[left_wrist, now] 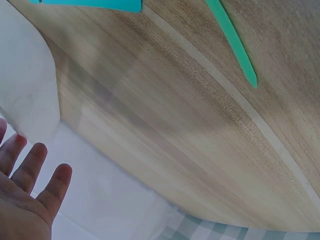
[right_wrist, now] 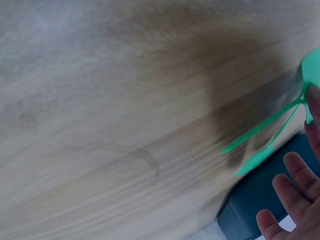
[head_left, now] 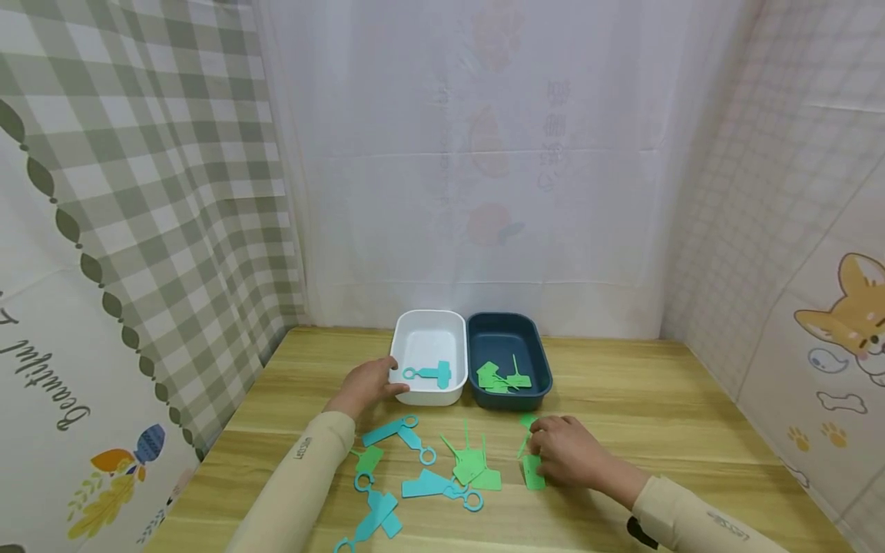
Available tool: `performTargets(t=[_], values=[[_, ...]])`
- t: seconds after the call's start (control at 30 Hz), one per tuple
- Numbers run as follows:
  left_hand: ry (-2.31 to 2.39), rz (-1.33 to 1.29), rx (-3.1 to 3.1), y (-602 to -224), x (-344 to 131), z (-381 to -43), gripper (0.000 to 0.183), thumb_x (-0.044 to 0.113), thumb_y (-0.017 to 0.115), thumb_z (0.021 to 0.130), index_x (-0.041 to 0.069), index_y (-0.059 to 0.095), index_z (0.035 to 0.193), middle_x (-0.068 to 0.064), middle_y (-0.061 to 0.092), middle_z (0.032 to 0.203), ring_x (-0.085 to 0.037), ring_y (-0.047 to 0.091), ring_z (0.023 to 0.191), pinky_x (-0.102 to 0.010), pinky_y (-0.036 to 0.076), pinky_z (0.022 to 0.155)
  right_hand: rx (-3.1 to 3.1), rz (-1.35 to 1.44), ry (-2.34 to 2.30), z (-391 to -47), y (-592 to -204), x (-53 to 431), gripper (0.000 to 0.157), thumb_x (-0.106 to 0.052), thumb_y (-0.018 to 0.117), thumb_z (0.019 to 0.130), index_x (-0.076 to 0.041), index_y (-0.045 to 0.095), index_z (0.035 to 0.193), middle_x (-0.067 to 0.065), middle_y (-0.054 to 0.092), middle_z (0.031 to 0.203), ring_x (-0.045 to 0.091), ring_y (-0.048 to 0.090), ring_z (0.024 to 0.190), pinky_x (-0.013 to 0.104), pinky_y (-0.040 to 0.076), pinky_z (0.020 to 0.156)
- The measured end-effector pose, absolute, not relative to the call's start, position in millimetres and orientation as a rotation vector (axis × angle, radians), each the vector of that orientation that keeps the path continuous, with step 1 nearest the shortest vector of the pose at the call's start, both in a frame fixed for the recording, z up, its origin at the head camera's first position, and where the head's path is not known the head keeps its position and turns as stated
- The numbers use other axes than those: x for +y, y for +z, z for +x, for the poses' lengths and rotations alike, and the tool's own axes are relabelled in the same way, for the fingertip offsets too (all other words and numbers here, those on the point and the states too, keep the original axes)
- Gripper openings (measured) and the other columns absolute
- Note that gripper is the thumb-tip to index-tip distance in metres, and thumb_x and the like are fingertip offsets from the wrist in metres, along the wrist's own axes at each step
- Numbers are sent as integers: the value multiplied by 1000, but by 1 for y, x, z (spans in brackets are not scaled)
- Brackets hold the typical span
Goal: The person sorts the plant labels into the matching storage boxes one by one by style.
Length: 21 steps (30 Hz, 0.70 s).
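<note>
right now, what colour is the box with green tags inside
That box is dark blue, best seen in the head view.

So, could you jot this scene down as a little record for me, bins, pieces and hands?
White bin: blue tags inside
Dark blue bin: green tags inside
Bin layout: side by side, white on the left
Table: wood-look; loose blue and green tags lie in front of the bins
Left hand: at the white bin's left side
Right hand: pinches a green tag
</note>
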<state>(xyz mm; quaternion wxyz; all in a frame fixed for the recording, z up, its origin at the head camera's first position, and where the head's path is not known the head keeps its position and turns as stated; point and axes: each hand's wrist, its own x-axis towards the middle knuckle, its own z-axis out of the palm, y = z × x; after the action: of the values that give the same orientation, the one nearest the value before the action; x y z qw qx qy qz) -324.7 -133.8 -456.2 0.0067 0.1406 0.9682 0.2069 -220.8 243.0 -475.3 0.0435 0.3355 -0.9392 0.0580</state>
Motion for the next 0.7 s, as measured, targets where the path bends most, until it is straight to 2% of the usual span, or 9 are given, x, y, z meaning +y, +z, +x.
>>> performTargets(t=[0.2,0.5,0.7], values=[[643,443,3036,-456,-134,-324,54,38,79,84,2,62,122,-12,69,111,-22,62,90,-44,51,85,-2887,991,289,-223,-467,241,14,-12,79,78,-23,70,75,9,66,108,31,63,99,59,46,85],[641,423,3023,-455,-133,-325,55,38,78,85,2,61,122,-13,68,113,-24,62,93,-44,51,87,-2847,1028,348,-228,-452,238,18,-15,80,82,-25,68,74,10,66,110,30,65,94,53,51,77],[634,429,3022,-455,-133,-325,55,39,78,85,2,61,123,-14,68,114,-24,62,93,-45,51,87,-2804,988,349,-235,-440,232,18,-15,80,83,-25,68,75,11,66,112,33,63,99,59,48,80]])
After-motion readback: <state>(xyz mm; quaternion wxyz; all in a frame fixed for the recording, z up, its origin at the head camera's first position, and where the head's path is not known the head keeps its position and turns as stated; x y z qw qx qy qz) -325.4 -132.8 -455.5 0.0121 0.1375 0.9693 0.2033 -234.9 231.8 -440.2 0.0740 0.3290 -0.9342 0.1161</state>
